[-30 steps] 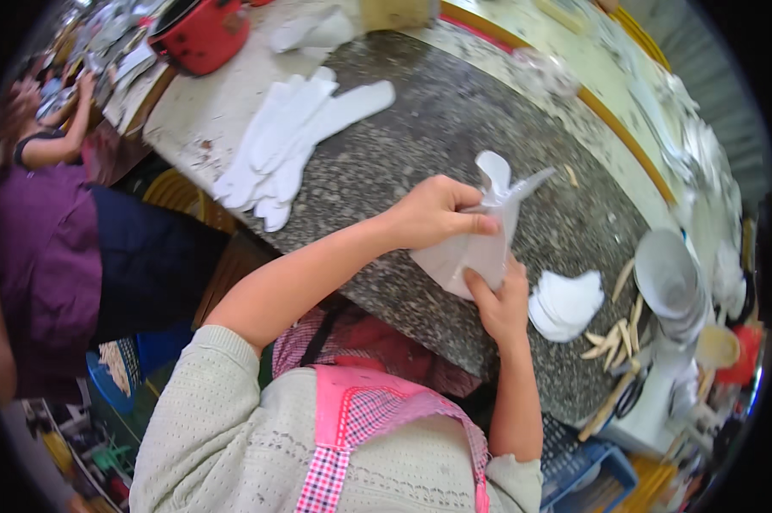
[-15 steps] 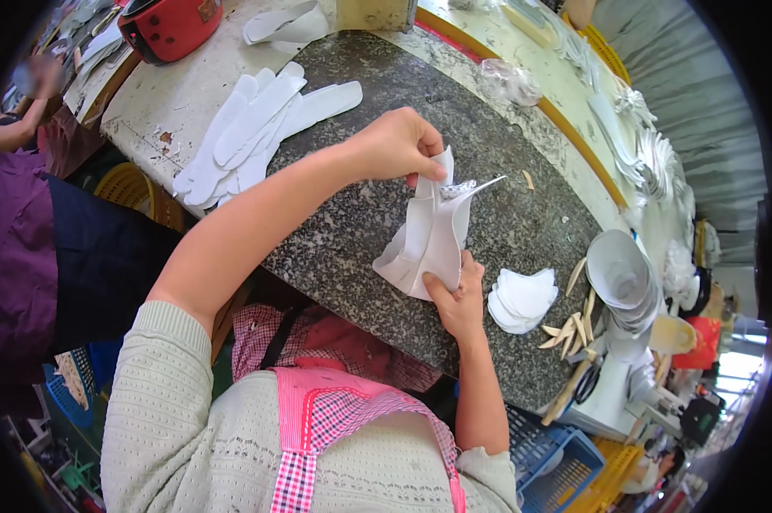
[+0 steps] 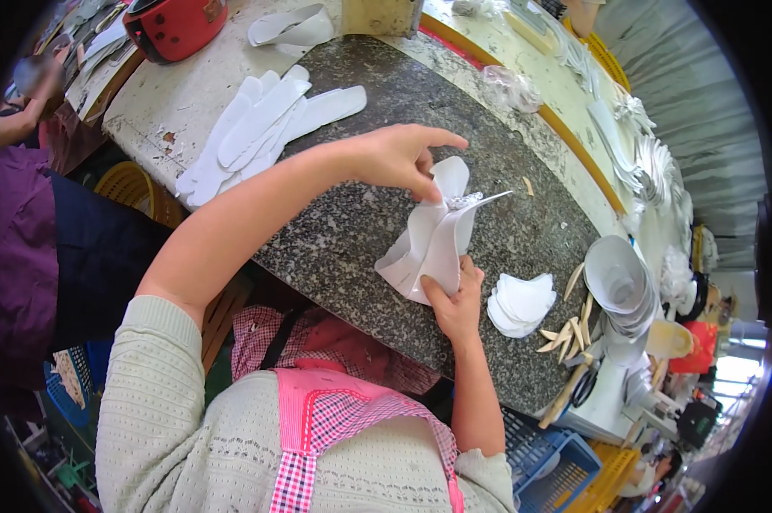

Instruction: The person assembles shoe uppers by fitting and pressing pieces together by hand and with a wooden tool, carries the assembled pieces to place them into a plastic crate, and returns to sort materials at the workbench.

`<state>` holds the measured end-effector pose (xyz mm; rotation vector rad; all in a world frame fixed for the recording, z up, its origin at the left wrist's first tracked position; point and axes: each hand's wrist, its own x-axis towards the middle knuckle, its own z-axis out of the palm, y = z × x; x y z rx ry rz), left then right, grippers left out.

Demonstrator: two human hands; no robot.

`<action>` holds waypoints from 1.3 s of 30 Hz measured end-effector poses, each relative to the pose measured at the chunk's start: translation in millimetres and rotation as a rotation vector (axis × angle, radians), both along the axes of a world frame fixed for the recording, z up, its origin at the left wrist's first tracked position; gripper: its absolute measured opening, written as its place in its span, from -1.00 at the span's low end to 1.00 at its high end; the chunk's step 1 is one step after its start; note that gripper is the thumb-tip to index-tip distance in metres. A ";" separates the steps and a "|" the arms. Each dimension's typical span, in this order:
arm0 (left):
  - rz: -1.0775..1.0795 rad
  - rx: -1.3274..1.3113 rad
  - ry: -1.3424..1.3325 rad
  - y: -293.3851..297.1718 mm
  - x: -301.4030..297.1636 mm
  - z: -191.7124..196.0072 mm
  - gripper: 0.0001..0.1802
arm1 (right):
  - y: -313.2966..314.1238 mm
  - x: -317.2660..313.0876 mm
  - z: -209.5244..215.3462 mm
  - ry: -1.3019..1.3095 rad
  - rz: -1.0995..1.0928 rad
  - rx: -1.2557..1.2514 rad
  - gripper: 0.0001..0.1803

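A white shoe upper (image 3: pixel 441 244) with a sparkly trim (image 3: pixel 464 202) on its strap is held above the dark speckled stone slab. My right hand (image 3: pixel 457 299) grips its near edge, thumb on the outer face. At the far end, my left hand (image 3: pixel 403 161) has its index finger stretched out and its thumb apart, the thumb tip touching the upper; its other fingers are partly hidden. Just right of my right hand lies a small stack of white curved pieces (image 3: pixel 521 303). Beyond my left forearm are several long white insole-shaped pieces (image 3: pixel 262 120).
The stone slab (image 3: pixel 343 222) rests on a worn white table. Toward the right are thin tan strips (image 3: pixel 571 332), nested pale cups (image 3: pixel 618 274) and black-handled scissors (image 3: pixel 584 389). A red pot (image 3: pixel 176 30) stands far left. Another person (image 3: pixel 18 231) in purple is at the left.
My left hand has loosened its pinch on the upper's far end, and its index finger now points out to the right. The upper's back flap has opened out. My right hand keeps its grip.
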<state>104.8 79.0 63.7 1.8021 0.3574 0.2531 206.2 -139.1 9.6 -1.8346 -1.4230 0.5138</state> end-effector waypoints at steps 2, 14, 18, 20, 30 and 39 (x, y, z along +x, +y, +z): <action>0.115 0.079 -0.014 4.0 -9.7 -3.9 -0.53 | 3.1 -6.9 -2.0 0.056 -0.079 0.055 -0.74; 0.696 0.789 0.258 42.4 -216.0 -13.8 -0.71 | 8.0 -15.7 -0.4 0.243 -0.174 0.163 -0.26; 0.499 0.817 0.295 43.9 -224.2 -13.9 -0.69 | 5.3 -24.4 29.0 0.025 -0.285 0.208 -0.24; 0.451 0.937 0.203 47.0 -228.8 -17.4 -0.70 | 6.9 -36.3 40.8 -0.150 -0.271 0.314 -0.27; 0.930 0.614 -0.242 86.8 -196.3 18.8 -0.83 | 110.3 -131.2 35.0 -0.146 0.468 0.294 -0.44; 0.199 0.841 0.139 82.9 -219.2 32.2 -0.70 | 146.1 -133.1 13.3 -0.189 0.421 0.223 -0.46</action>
